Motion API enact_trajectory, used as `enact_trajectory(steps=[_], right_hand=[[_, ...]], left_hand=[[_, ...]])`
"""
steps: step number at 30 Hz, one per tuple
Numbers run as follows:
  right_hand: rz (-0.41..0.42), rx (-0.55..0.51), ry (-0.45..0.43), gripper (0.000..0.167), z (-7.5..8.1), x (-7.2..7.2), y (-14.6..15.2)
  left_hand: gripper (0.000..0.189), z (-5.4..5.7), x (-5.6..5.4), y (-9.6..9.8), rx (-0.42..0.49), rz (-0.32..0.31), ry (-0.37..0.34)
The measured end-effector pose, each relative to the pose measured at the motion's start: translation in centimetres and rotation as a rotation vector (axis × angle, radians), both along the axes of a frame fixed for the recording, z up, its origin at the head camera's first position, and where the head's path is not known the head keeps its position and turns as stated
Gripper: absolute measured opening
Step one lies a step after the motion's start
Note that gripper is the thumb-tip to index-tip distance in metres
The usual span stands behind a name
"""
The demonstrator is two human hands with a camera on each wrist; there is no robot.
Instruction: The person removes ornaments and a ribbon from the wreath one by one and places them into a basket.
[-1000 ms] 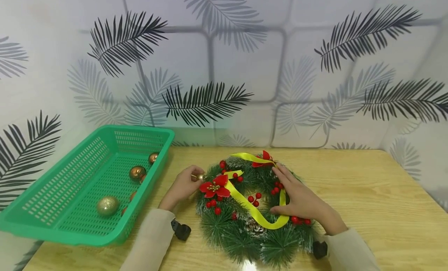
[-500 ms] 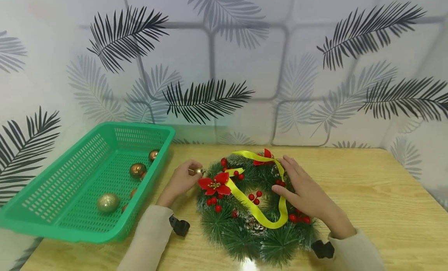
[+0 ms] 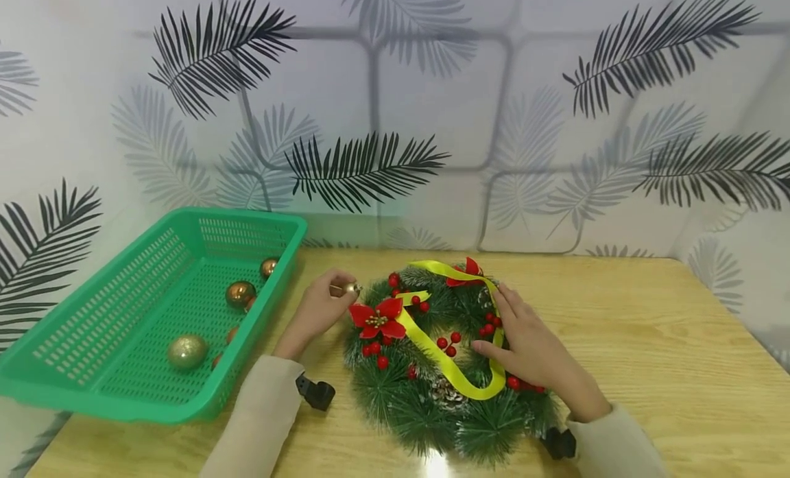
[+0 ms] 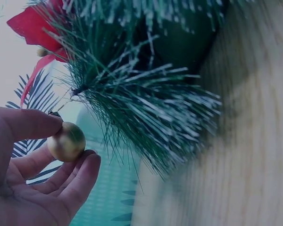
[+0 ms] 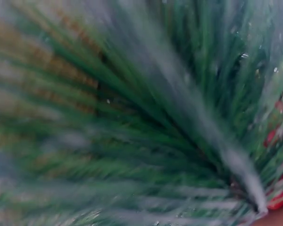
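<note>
A small gold bauble (image 4: 66, 142) is pinched in my left hand (image 3: 317, 310) at the left edge of a green wreath (image 3: 426, 420). Its cap points towards a frosted branch tip (image 4: 78, 90), with a thin loop or wire between them. My right hand (image 3: 540, 351) rests on the wreath's right side, fingers fairly straight, beside the yellow ribbon (image 3: 453, 372). Red poinsettias (image 3: 379, 318), red berries (image 3: 450, 343) and pinecones (image 3: 447, 393) decorate the wreath. Blurred green needles (image 5: 155, 117) fill the right wrist view, hiding most of the right hand there.
On the left of the wooden table (image 3: 654, 341) stands a green plastic basket (image 3: 123, 406). Inside it lie a glittery gold ball (image 3: 188, 352), copper balls (image 3: 240, 295) and several reddish ones partly hidden by its wall. A leaf-patterned sheet (image 3: 432, 108) hangs behind.
My left hand has moved slightly up, away from me, with the gold bauble. My right hand lifted a little off the wreath, then came back down on its right side.
</note>
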State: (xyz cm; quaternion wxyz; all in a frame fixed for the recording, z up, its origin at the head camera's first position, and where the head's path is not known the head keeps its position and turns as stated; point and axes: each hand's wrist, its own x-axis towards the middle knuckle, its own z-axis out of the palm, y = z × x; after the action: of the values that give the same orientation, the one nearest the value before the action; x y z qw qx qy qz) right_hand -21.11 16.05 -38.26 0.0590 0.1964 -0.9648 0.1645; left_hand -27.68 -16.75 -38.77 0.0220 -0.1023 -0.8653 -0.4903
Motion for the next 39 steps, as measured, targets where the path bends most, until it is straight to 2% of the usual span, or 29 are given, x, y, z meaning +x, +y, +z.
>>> enact_trajectory(steps=[10,30,39], right_hand=[[0.006,0.005,-0.012,0.092,0.5,0.0,0.0],[0.016,0.0,-0.023,0.092,0.5,0.1,0.0],[0.018,0.004,-0.033,0.092,0.5,0.2,0.1]], left_hand=[[0.028,1.2,0.2,0.4,0.03,0.005,0.018],[0.027,2.0,0.3,-0.4,0.049,0.018,0.063],[0.03,3.2,1.3,-0.6,0.027,0.023,0.068]])
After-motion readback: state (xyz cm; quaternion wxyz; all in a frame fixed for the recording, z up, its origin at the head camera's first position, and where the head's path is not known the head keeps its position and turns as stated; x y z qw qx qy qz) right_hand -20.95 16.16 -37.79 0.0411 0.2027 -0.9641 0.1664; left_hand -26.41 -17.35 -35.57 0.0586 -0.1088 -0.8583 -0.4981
